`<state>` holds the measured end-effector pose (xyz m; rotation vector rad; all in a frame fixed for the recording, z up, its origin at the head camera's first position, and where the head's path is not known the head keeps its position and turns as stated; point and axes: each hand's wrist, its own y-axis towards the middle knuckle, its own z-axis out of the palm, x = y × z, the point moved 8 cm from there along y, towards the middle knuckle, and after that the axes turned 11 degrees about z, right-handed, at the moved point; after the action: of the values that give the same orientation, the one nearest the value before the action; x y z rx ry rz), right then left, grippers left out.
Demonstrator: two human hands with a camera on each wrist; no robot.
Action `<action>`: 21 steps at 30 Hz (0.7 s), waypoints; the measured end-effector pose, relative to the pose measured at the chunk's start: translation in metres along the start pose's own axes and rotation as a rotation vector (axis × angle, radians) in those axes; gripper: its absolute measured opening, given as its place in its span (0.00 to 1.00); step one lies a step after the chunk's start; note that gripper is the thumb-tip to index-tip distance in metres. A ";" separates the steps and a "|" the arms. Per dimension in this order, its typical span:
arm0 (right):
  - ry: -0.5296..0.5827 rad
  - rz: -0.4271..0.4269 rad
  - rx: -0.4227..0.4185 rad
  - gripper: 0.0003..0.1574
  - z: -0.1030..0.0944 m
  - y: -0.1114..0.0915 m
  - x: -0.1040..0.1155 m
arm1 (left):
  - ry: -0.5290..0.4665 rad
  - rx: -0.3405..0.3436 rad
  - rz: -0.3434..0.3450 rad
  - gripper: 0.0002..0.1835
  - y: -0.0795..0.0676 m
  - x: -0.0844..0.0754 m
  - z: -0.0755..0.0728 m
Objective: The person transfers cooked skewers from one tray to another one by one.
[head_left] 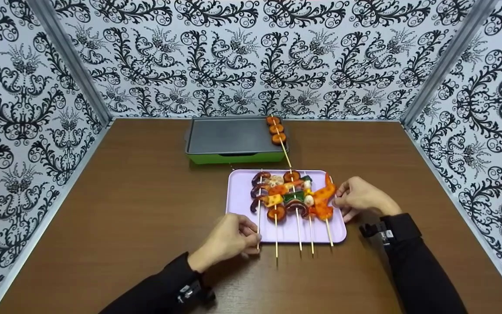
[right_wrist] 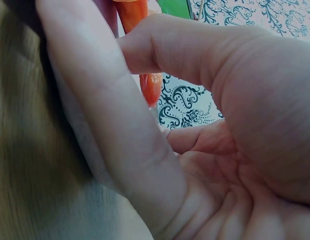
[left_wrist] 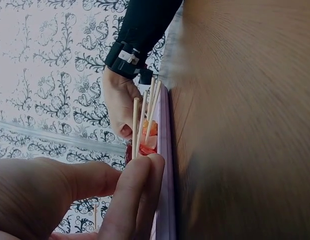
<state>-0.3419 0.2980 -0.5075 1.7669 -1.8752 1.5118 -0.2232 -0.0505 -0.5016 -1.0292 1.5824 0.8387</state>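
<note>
A lilac tray (head_left: 242, 183) holds several skewers of toy-like food. Down its left side runs a skewer with dark curled pieces (head_left: 259, 191). Its stick's near end is pinched by the fingertips of my left hand (head_left: 230, 237), at the tray's near left corner. In the left wrist view, thumb and fingers of the left hand (left_wrist: 127, 195) meet where a stick emerges, close to the tray's rim (left_wrist: 166, 150). My right hand (head_left: 362, 196) grips the tray's right edge beside an orange skewer (head_left: 323, 198). Up close, the right hand's thumb (right_wrist: 180, 47) lies above the rim.
Behind the tray stands a green grill with a grey flat top (head_left: 233, 135). A skewer of round orange-topped slices (head_left: 276, 129) lies along its right end, its stick reaching towards the tray. Patterned walls (head_left: 242, 52) enclose the brown table (head_left: 146, 183) at the back and sides.
</note>
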 end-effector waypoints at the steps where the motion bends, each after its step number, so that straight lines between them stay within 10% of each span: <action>1: 0.001 0.002 -0.001 0.15 0.000 0.000 0.000 | 0.018 0.002 0.013 0.07 0.000 -0.001 0.000; 21: -0.004 0.006 -0.005 0.15 0.001 0.001 -0.002 | 0.132 0.026 0.066 0.09 0.000 -0.012 -0.003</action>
<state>-0.3415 0.2983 -0.5094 1.7647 -1.8862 1.5051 -0.2226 -0.0504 -0.4894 -1.0364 1.7430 0.8066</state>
